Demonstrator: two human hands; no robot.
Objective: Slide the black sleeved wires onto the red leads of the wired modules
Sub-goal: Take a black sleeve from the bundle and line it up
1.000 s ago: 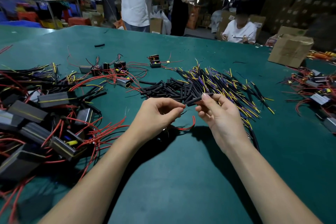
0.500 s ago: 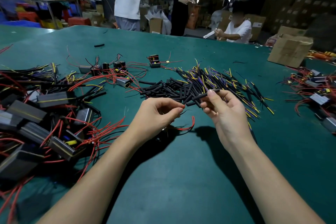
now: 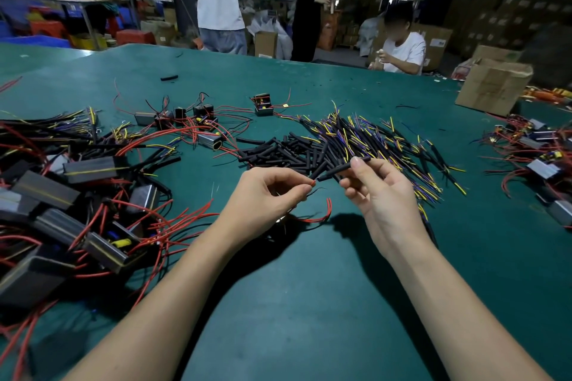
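Both hands hover above the green surface (image 3: 309, 303): the left hand (image 3: 266, 198) pinches a red lead (image 3: 313, 183) by its tip, while the right hand (image 3: 383, 195) grips a black sleeved wire (image 3: 337, 169), its lower end just beside that tip. No writing is legible on the cardboard box (image 3: 492, 86).

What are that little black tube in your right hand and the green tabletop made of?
The black tube looks like matte, flexible plastic or rubber sleeving: dull, no shine. The table seems covered in a smooth green mat, perhaps rubber or vinyl, showing a soft sheen.
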